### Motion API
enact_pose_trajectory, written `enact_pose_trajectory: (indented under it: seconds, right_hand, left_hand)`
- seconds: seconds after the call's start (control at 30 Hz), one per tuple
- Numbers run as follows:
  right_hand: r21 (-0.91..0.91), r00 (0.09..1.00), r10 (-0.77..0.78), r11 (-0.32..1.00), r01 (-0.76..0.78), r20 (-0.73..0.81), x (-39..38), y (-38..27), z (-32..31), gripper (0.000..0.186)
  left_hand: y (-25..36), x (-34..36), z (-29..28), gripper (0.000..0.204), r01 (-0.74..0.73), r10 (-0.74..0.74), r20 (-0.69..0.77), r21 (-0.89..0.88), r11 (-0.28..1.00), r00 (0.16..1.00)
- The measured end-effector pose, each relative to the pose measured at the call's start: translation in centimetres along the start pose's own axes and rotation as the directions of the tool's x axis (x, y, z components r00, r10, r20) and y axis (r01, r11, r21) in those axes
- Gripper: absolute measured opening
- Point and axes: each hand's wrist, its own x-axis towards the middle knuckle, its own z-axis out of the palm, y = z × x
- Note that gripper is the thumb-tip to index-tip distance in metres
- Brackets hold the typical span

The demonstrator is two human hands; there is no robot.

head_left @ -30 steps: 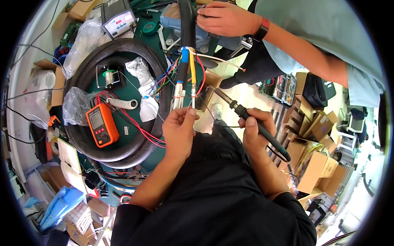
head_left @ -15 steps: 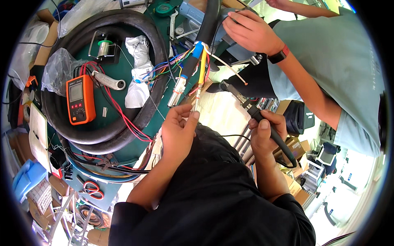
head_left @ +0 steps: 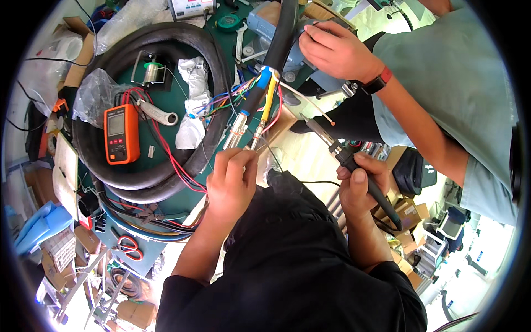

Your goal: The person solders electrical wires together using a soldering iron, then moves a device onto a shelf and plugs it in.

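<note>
- While the right hand (head_left: 364,185) grips the soldering iron (head_left: 344,157), the left hand (head_left: 232,180) bunches its fingertips; anything pinched: cannot tell.
- Yellow wire (head_left: 269,99) slants down-left toward the left hand, the nearer.

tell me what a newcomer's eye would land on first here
Probably the orange meter, lying inside the thick black cable coil on the left. Then the soldering iron in the person's right hand, and the coloured wires fanning out at upper centre.
</note>
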Motion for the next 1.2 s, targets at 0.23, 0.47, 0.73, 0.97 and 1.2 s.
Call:
enact_pose_trajectory:
  seconds: [0.23,0.47,0.73,0.97,1.2]
  right_hand:
    - [0.114,1.0,-0.015,0.993,0.018,-0.022,0.1,-0.2,-0.3,0.022]
    - [0.132,0.999,-0.028,0.991,0.032,-0.029,0.1,-0.5,-0.3,0.022]
    - [0.074,1.0,-0.001,0.997,0.002,-0.014,-1.1,-0.8,-0.5,0.024]
    - [0.031,1.0,0.011,0.999,-0.011,0.0,-2.9,-1.4,-0.8,0.023]
    - [0.009,1.0,0.023,1.0,-0.023,-0.02,-4.9,-1.7,-0.8,0.024]
  left_hand:
    - [-0.9,6.7,-3.5,0.014,0.116,-0.111,-0.052,0.111,0.987,0.992]
    - [-2.8,5.2,-4.2,0.019,0.569,-0.555,0.128,-0.208,0.795,0.822]
    - [-4.5,2.7,-7.0,0.023,0.513,-0.528,-0.075,-0.162,0.843,0.846]
    - [-7.0,0.7,-9.6,0.045,0.605,-0.622,-0.066,-0.172,0.777,0.78]
    - [-5.9,1.0,-9.9,0.042,0.621,-0.627,-0.013,-0.122,0.775,0.779]
